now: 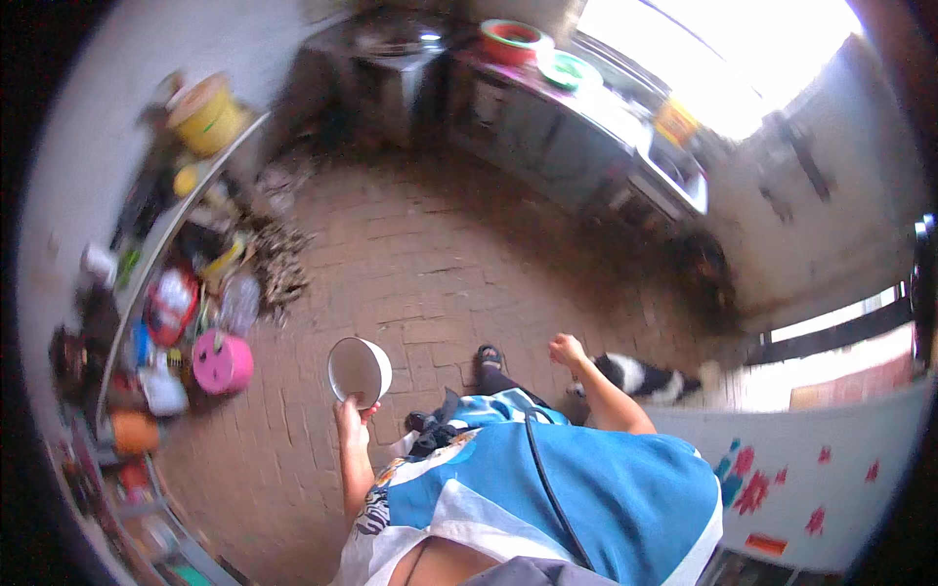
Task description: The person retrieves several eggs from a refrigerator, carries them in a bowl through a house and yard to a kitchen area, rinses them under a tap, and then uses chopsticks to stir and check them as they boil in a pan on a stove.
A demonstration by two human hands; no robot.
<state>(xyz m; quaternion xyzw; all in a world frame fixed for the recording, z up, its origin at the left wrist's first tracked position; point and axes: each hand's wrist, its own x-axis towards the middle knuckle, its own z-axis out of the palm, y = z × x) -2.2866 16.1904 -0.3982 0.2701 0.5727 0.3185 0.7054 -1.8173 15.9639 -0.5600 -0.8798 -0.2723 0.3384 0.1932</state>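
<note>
My left hand (355, 416) grips a white bowl (379, 372) by its near edge, with the thumb reaching over the rim. The bowl is tilted so that its pale inside shows. Out to the other side, my right hand (566, 349) hangs over the floor with its fingers curled in, and no held thing shows in it. Below that hand and a little to the right is a black-and-white animal (645, 377), partly hidden by my forearm.
A brick floor (418, 271) lies ahead. On the left, a shelf (157, 245) stands by a pink container (223, 361) and other clutter. A counter (542, 146) at the back bears a red basin (506, 47), a green basin (570, 71) and a sink (678, 172). A flower-patterned white surface (784, 432) is at right.
</note>
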